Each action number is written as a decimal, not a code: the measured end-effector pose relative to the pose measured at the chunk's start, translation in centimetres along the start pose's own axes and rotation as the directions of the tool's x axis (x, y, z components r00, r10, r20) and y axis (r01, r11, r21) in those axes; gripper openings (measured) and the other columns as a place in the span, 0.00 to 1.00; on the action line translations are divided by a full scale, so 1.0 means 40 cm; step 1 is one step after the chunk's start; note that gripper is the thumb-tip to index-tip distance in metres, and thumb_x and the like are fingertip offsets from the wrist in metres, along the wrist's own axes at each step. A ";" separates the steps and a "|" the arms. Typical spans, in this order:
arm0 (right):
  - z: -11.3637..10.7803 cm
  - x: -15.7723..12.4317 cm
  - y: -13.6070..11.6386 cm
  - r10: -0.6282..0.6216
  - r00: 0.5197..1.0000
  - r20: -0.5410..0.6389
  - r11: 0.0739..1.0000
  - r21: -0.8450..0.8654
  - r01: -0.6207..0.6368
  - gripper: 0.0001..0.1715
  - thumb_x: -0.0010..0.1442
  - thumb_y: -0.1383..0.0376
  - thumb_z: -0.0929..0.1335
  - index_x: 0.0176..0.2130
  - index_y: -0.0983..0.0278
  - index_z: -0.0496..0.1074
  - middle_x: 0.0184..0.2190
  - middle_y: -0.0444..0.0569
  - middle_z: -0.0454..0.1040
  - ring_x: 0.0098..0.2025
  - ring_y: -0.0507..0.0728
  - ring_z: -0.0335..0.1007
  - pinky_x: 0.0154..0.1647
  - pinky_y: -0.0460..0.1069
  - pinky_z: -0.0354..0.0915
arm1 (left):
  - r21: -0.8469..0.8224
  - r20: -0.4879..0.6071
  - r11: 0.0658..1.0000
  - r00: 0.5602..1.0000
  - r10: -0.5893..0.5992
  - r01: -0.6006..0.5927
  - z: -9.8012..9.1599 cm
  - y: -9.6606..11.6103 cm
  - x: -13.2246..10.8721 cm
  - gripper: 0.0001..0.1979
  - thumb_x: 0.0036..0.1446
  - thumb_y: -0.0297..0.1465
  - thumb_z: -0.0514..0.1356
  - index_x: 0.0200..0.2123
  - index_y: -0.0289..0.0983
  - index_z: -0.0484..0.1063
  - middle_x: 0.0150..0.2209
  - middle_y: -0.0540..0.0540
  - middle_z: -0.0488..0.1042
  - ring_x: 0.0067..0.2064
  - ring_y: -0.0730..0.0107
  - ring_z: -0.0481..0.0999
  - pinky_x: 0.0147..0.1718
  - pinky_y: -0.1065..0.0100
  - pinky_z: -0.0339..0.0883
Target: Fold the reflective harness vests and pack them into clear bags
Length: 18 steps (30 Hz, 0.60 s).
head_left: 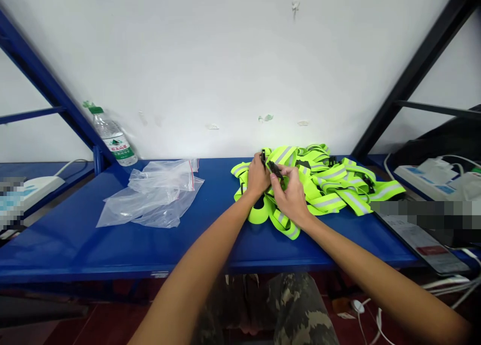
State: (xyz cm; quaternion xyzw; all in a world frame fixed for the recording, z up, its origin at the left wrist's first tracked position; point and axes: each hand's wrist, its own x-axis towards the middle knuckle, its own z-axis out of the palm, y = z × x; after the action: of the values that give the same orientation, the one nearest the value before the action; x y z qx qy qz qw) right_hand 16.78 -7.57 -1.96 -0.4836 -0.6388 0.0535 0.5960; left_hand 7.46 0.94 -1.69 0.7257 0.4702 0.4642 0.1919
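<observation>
A black buckle [275, 170] seems pinched between the nearly closed left hand [258, 175] and right hand [291, 196], though fingers hide it, and could be pulled loose if the tangled hi-vis straps [330, 180] are snagged.

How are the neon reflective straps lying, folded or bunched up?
Bunched up: the neon reflective straps lie in a loose, tangled heap on the blue shelf, loops overlapping, black buckles poking out.

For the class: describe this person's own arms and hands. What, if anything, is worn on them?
The left hand and right hand are bare, with no gloves, rings or wristbands showing. The forearms have no sleeves over them. Lower down, the person wears camouflage trousers.
</observation>
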 end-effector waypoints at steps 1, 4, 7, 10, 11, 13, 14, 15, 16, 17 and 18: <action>0.006 0.003 0.014 -0.009 1.000 0.010 1.000 -0.015 0.009 0.10 0.66 0.57 0.64 0.41 0.59 0.58 0.53 0.58 0.73 0.50 0.61 0.73 0.48 0.57 0.68 | -0.048 0.023 0.999 1.000 -0.001 0.002 0.010 -0.005 0.016 0.17 0.65 0.30 0.50 0.56 0.33 0.61 0.50 0.33 0.74 0.51 0.53 0.74 0.51 0.56 0.66; 0.021 0.028 0.066 -0.044 0.999 0.005 0.995 -0.088 0.045 0.09 0.67 0.58 0.62 0.44 0.60 0.59 0.54 0.61 0.73 0.50 0.63 0.74 0.46 0.57 0.69 | -0.133 0.065 0.991 0.998 -0.017 0.026 0.018 -0.006 0.058 0.19 0.68 0.34 0.48 0.59 0.34 0.62 0.51 0.35 0.76 0.52 0.53 0.76 0.52 0.55 0.66; 0.033 0.060 0.117 -0.069 0.997 0.018 0.980 -0.185 0.071 0.10 0.67 0.59 0.61 0.47 0.61 0.61 0.51 0.61 0.74 0.48 0.64 0.75 0.45 0.56 0.69 | -0.118 0.017 0.993 1.000 -0.017 0.018 -0.010 0.011 0.083 0.23 0.69 0.39 0.46 0.62 0.35 0.62 0.52 0.36 0.76 0.54 0.52 0.76 0.55 0.54 0.65; 0.044 0.093 0.156 -0.062 0.997 0.040 0.962 -0.265 0.071 0.10 0.68 0.60 0.60 0.46 0.62 0.61 0.51 0.60 0.76 0.46 0.66 0.76 0.43 0.58 0.70 | -0.088 -0.124 0.992 0.989 0.078 -0.090 -0.073 0.032 0.101 0.25 0.69 0.39 0.47 0.64 0.35 0.60 0.58 0.35 0.72 0.58 0.54 0.73 0.57 0.55 0.63; 0.047 0.104 0.164 -0.058 0.997 0.049 0.956 -0.283 0.069 0.10 0.68 0.60 0.60 0.46 0.62 0.61 0.51 0.60 0.76 0.46 0.67 0.76 0.43 0.59 0.70 | -0.077 -0.193 0.987 0.974 0.122 -0.139 -0.100 0.037 0.107 0.24 0.69 0.38 0.48 0.64 0.35 0.60 0.59 0.35 0.71 0.59 0.56 0.71 0.59 0.57 0.62; 0.050 0.124 0.169 -0.054 0.997 0.060 0.952 -0.299 0.070 0.10 0.67 0.60 0.60 0.46 0.62 0.61 0.51 0.62 0.76 0.45 0.67 0.77 0.43 0.59 0.70 | -0.049 -0.344 0.974 0.919 0.190 -0.220 -0.162 0.044 0.119 0.24 0.69 0.36 0.49 0.65 0.36 0.60 0.58 0.36 0.70 0.61 0.59 0.68 0.61 0.59 0.60; 0.050 0.132 0.165 -0.056 0.997 0.049 0.953 -0.296 0.068 0.10 0.67 0.60 0.60 0.46 0.63 0.62 0.51 0.62 0.76 0.44 0.67 0.77 0.43 0.60 0.70 | -0.038 -0.417 0.970 0.886 0.203 -0.241 -0.196 0.048 0.123 0.24 0.69 0.34 0.49 0.65 0.37 0.59 0.58 0.37 0.70 0.61 0.60 0.67 0.62 0.59 0.60; 0.048 0.138 0.156 -0.062 0.998 0.026 0.956 -0.286 0.067 0.11 0.67 0.60 0.60 0.46 0.63 0.62 0.50 0.62 0.76 0.44 0.67 0.77 0.44 0.60 0.70 | -0.035 -0.481 0.968 0.854 0.200 -0.247 -0.229 0.050 0.126 0.24 0.68 0.32 0.50 0.66 0.39 0.57 0.57 0.38 0.70 0.61 0.60 0.67 0.62 0.59 0.60; 0.046 0.142 0.143 -0.075 0.997 -0.008 0.961 -0.269 0.070 0.12 0.68 0.59 0.61 0.47 0.63 0.63 0.50 0.62 0.76 0.44 0.67 0.77 0.44 0.60 0.71 | -0.036 -0.536 0.970 0.824 0.185 -0.241 -0.260 0.053 0.126 0.26 0.67 0.30 0.51 0.67 0.40 0.56 0.56 0.38 0.69 0.60 0.60 0.67 0.62 0.59 0.60; 0.044 0.143 0.126 -0.095 0.994 -0.048 0.966 -0.244 0.081 0.12 0.68 0.59 0.61 0.48 0.63 0.63 0.49 0.61 0.76 0.45 0.67 0.77 0.45 0.60 0.71 | -0.034 -0.582 0.973 0.796 0.167 -0.229 -0.287 0.055 0.123 0.28 0.66 0.28 0.51 0.68 0.41 0.54 0.55 0.38 0.68 0.59 0.60 0.68 0.61 0.59 0.61; 0.041 0.141 0.108 -0.124 0.988 -0.089 0.971 -0.216 0.102 0.13 0.68 0.59 0.61 0.49 0.63 0.63 0.49 0.60 0.77 0.46 0.66 0.77 0.45 0.60 0.71 | -0.019 -0.617 0.976 0.770 0.159 -0.216 -0.308 0.056 0.117 0.29 0.65 0.26 0.51 0.69 0.41 0.53 0.54 0.37 0.67 0.58 0.59 0.68 0.61 0.59 0.62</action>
State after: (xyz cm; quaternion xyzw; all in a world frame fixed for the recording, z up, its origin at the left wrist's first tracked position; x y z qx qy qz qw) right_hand 18.84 -0.61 -1.20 -0.5090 -0.6364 -0.0734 0.5749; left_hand -1.35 1.93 8.32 0.5702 0.4110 0.7112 0.0139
